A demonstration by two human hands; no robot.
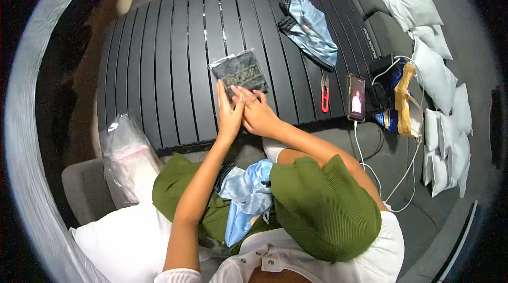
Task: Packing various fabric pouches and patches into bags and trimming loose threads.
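A see-through plastic packet [241, 71] with a folded dark cloth inside, marked with pale lettering, rests on the slatted black table [169, 71]. My left hand [229, 116] grips its near left corner, thumb and fingers at the edge. Across the near edge, my right hand [259, 113] has its fingers pressed on the plastic, close against the left fingertips. A light blue satin garment with black lace trim [246, 185] lies on my lap, over green clothing. Another blue satin piece with black lace [309, 29] lies crumpled at the table's far right.
Red-handled thread snips [325, 95] lie right of my hands, beside a propped phone [356, 97] with a white cable [360, 148]. Blue and yellow packaging [405, 100] stands further right. A plastic bag [127, 151] sits at the left. White cushions [413, 5] line the right side.
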